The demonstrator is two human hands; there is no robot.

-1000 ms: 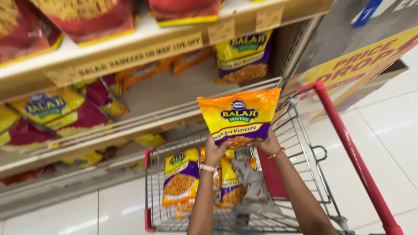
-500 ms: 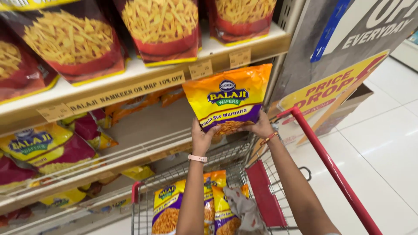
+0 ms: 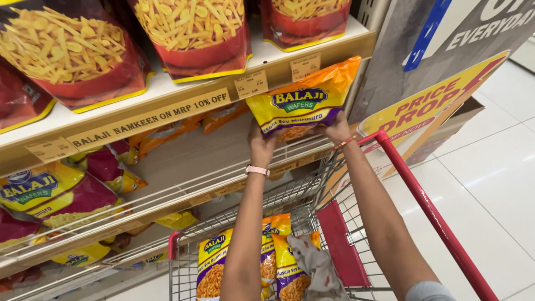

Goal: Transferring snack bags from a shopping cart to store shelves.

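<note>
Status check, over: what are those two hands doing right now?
Left hand and right hand both gripping orange snack bag, raised at shelf. More bags in cart below. Nothing blocking.

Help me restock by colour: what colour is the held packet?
Orange-yellow with a purple lower band, on the snack packet, head view.

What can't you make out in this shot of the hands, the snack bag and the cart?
- Head view: the fingers of the left hand and right hand lie behind the orange snack bag.
- The shopping cart is cut off by the bottom edge.
- The cart's packets are partly covered by the left forearm.
- The shelf price tags are too small to make out.
</note>
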